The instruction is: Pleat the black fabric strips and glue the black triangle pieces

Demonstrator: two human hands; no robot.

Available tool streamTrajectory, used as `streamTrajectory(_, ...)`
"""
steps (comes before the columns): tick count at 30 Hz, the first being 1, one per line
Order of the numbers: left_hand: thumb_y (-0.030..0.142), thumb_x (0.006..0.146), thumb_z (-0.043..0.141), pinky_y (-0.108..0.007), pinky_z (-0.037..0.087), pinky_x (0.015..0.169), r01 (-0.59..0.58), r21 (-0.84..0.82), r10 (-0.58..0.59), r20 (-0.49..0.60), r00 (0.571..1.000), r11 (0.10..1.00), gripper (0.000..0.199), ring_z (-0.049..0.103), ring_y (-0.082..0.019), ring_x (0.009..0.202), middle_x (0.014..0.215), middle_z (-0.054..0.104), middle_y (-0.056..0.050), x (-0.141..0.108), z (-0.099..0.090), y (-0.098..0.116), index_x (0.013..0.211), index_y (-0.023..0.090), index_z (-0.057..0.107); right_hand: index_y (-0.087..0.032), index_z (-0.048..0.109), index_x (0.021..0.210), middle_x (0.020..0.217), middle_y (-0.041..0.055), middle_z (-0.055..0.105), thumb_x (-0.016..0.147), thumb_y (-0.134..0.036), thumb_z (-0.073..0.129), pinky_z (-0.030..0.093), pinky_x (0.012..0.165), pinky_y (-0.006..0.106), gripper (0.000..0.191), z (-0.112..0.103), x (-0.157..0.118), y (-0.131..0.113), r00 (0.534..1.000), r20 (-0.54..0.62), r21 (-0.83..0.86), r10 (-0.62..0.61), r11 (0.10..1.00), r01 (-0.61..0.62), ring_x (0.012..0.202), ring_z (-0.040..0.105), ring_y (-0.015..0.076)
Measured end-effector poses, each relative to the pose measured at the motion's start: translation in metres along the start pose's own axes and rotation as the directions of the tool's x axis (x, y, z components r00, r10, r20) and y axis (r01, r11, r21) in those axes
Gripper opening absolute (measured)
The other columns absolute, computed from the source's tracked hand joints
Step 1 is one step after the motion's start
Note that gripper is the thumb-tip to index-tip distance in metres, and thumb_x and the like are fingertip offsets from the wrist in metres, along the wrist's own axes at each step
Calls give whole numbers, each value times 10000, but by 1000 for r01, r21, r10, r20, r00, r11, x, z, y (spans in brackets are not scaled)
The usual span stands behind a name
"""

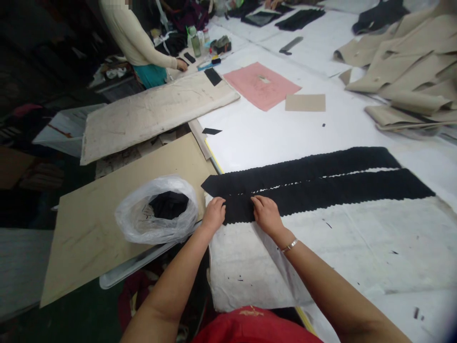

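Two long black fabric strips with zigzag edges lie side by side on the white table covering, the far strip and the near strip. A thin, ragged white gap shows between them. My left hand is closed at the left end of the near strip, pinching its edge. A short way to the right, my right hand has its fingertips bunched on the same strip, closed on the cloth. The undersides of the fingers are hidden in both hands.
Left of my hands, a clear plastic bag holding black cloth stands on a tan board. Beyond are a pink cloth, a beige rectangle and piled beige fabric. Another person works at the far left.
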State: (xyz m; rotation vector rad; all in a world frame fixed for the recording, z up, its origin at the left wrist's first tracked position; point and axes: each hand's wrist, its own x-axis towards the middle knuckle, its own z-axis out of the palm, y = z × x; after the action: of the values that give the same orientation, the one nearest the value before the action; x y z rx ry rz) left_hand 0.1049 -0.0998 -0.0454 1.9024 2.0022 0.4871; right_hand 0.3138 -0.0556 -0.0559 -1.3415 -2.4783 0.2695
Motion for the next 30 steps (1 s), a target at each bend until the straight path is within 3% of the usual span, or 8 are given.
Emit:
streamTrajectory(3,125,825,444,-325,429,915,0,7,1,-41,999,1000,200,537,-175,981,997,603,-75,-10,1,-5,950,162,596,-131,563,1138,1146,128,567,814,-120,435,310,970,425,349,-5,-26,-7,998,-14,30,-56,998,56,1025,481,232)
streamTrajectory(7,148,836,445,-336,442,896,-11,5,11,-74,997,1000,190,537,-176,969,990,605,-67,-30,1,-5,959,173,587,-135,562,1132,1170,140,553,807,-95,420,302,991,460,357,-10,-66,-23,986,25,72,-165,984,163,1079,468,236)
streamTrajectory(13,190,858,421,-358,430,938,-17,36,21,-91,996,999,230,524,-185,1047,1069,585,-77,-84,-6,0,1033,197,570,-158,580,1102,1148,124,576,794,-67,409,322,994,458,364,-16,-132,-37,955,54,147,-291,949,280,1078,495,221)
streamTrajectory(18,205,865,418,-329,441,920,25,26,-19,-225,974,999,215,536,-164,1007,1032,598,-73,-117,-26,-11,1015,196,572,-168,588,1089,1143,122,584,754,-71,422,338,985,462,386,-22,-155,-34,948,49,160,-313,940,302,1082,507,228)
streamTrajectory(22,197,849,432,-306,442,898,184,60,-153,-346,926,981,190,551,-162,978,990,604,-71,-115,-66,-38,950,185,592,-168,577,1107,1141,128,582,729,-65,414,355,968,471,424,-24,-154,-32,938,21,154,-345,929,338,1069,519,236)
streamTrajectory(24,186,836,437,-286,444,879,304,89,-255,-354,900,948,195,562,-159,957,980,606,-72,-107,-89,-57,950,174,596,-171,573,1112,1131,127,586,724,-74,421,366,958,473,428,-25,-152,-33,935,13,162,-355,923,349,1053,529,238)
streamTrajectory(27,211,824,465,-286,425,887,494,219,-441,-252,862,841,214,566,-178,967,1001,608,-91,-89,-113,-90,976,153,604,-187,573,1102,1104,118,597,731,-89,432,389,939,471,409,-24,-152,-37,930,9,166,-367,918,360,1017,550,236)
streamTrajectory(30,223,769,549,-288,419,875,553,302,-541,-130,831,777,234,571,-201,965,1028,605,-117,-67,-121,-122,975,134,614,-200,564,1103,1096,112,598,754,-117,445,409,923,473,378,-21,-153,-41,934,13,151,-358,924,352,996,560,238)
